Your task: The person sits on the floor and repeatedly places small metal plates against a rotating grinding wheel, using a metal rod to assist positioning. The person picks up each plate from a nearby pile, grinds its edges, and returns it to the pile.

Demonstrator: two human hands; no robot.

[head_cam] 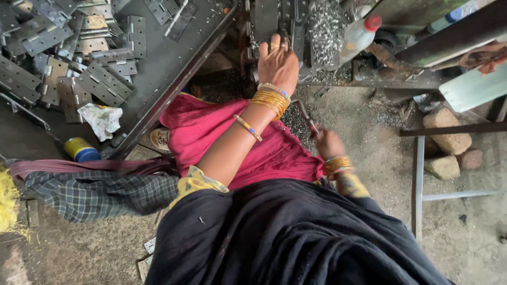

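Hands working at a metal press

Left hand (278,62) is resting open on the far machine (274,21); right hand (328,142) is gripping its lever (305,113).

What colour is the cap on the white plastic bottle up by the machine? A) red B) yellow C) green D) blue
A: the white plastic bottle lying among the metal shavings, right of the left hand, has a red cap.

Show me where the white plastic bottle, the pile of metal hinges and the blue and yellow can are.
white plastic bottle (357,36), head view, its body
pile of metal hinges (79,63), head view, middle
blue and yellow can (81,150), head view, its side
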